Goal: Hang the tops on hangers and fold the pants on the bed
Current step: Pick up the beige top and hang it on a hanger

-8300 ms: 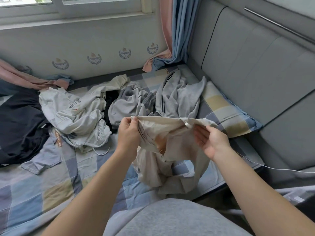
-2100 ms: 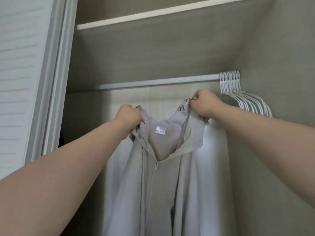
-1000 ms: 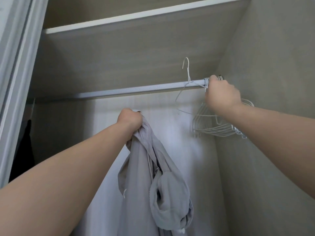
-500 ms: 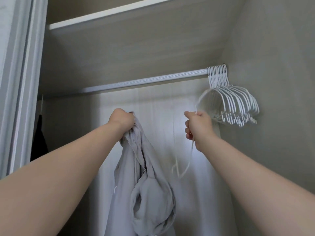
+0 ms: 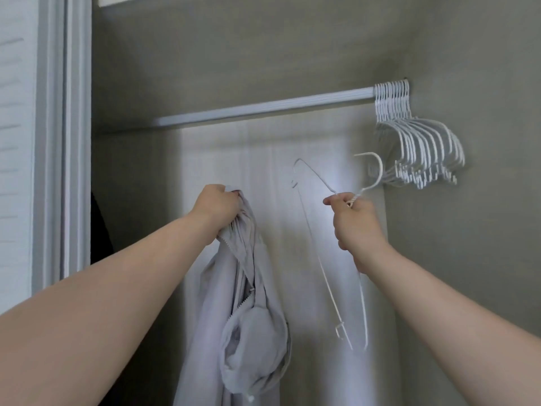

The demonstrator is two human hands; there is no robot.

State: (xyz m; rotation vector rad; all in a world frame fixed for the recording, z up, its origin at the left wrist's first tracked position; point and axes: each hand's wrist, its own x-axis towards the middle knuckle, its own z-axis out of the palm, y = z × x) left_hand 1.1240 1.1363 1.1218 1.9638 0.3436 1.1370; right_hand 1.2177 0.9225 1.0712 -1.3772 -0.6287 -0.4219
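I face an open wardrobe. My left hand (image 5: 218, 207) grips the bunched collar of a light grey zip-up hooded jacket (image 5: 243, 326), which hangs straight down with its hood sagging at the front. My right hand (image 5: 355, 222) holds a thin white wire hanger (image 5: 325, 273) by its neck. The hook points up and to the right, and the hanger's frame dangles tilted between my two hands. Jacket and hanger are apart.
A pale rail (image 5: 263, 108) crosses the wardrobe. Several white hangers (image 5: 418, 150) are bunched at its right end against the side wall. A dark garment (image 5: 101, 230) shows at the far left behind the white door frame (image 5: 63, 142).
My right hand has drawn the single hanger clear of the bunch and turned it so the hook now points up. The view has dropped a little; my left hand keeps its hold on the jacket.
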